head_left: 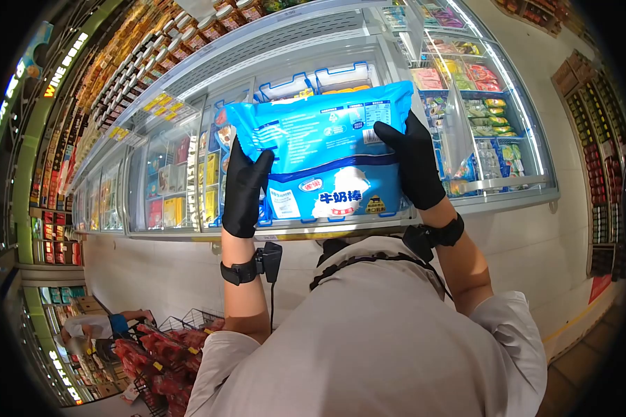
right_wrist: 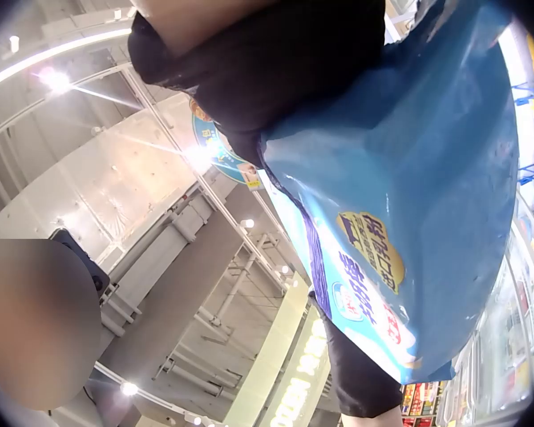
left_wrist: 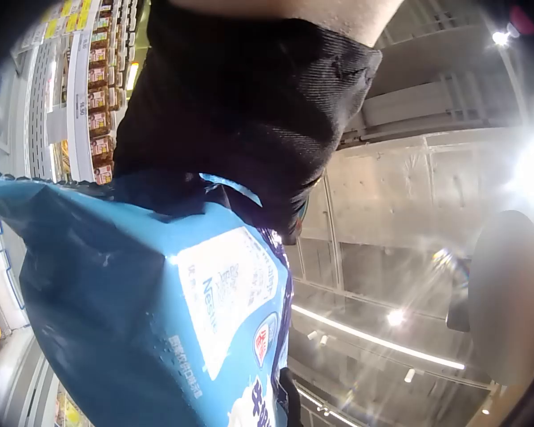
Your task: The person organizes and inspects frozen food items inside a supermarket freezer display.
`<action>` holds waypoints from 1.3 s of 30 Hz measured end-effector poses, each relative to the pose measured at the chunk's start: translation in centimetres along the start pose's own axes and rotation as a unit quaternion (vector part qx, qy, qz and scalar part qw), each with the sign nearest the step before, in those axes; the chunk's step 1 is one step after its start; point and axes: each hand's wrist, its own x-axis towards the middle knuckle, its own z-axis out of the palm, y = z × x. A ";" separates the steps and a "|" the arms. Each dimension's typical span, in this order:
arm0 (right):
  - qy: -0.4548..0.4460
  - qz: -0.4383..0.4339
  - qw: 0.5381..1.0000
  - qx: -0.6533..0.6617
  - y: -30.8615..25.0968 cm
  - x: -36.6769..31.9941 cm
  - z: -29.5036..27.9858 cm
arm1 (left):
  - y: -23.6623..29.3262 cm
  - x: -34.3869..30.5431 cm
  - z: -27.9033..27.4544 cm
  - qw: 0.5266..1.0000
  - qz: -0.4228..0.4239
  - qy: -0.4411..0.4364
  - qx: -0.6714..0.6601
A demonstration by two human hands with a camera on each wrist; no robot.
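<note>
A big blue plastic pack of milk ice bars [head_left: 313,149], printed with Chinese lettering and a white splash, is held up over the freezer front in the head view. My black-gloved left hand [head_left: 243,187] grips its left side, thumb on the printed face. The gloved right hand [head_left: 417,163] grips the opposite side, with its thumb near the barcode. Fingers behind the pack are hidden. From the left wrist, a white Nestlé panel [left_wrist: 227,289] shows on the pack's side. In the right wrist view, a gold badge [right_wrist: 372,249] stands out on the crinkled wrapper.
An open-lidded chest freezer [head_left: 368,48] runs behind the pack, with bagged goods in its right section [head_left: 476,104]. Jars [head_left: 209,28] line the shelf above. At lower left, red net bags [head_left: 156,361] fill a wire cart near another person [head_left: 94,326].
</note>
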 end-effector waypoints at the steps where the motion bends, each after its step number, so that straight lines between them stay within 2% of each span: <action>1: 0.000 -0.004 1.000 0.007 0.0 0.0 0.0 | -0.1 0.0 0.0 1.000 0.000 -0.001 0.001; 6: 0.023 -0.021 1.000 0.000 0.5 0.0 0.0 | -0.1 0.3 0.2 0.999 0.017 -0.027 0.031; 8: 0.027 -0.048 0.997 -0.048 0.5 0.0 0.1 | 0.0 0.3 0.2 0.999 0.020 -0.020 0.038; 11: 0.023 -0.055 0.998 -0.038 0.7 0.1 0.6 | 0.3 0.0 0.3 0.999 0.033 -0.001 0.030; 20: -0.018 -0.005 0.999 0.027 0.0 0.1 0.5 | 0.0 -0.5 1.2 0.996 0.068 0.051 -0.037; 24: -0.011 -0.017 1.000 0.006 0.2 0.0 0.3 | -0.7 -0.3 0.7 0.995 0.075 0.051 -0.052; 32: -0.013 -0.066 0.996 -0.065 1.2 0.2 -0.3 | -0.9 0.3 -0.1 0.991 0.027 0.051 -0.119; 33: -0.011 -0.065 0.996 -0.065 0.9 0.0 -0.3 | -0.8 0.4 -0.1 0.988 0.005 0.051 -0.145; 35: -0.008 0.005 1.000 -0.014 -0.2 -0.4 0.3 | -0.9 0.6 -0.3 0.989 0.003 0.051 -0.140; 37: -0.021 -0.006 0.999 -0.048 0.5 -0.1 0.0 | -1.1 0.9 -0.9 0.987 -0.018 0.060 -0.149; 39: -0.037 -0.019 0.996 -0.081 1.0 0.1 0.0 | -1.4 1.0 -1.3 0.988 0.001 0.059 -0.141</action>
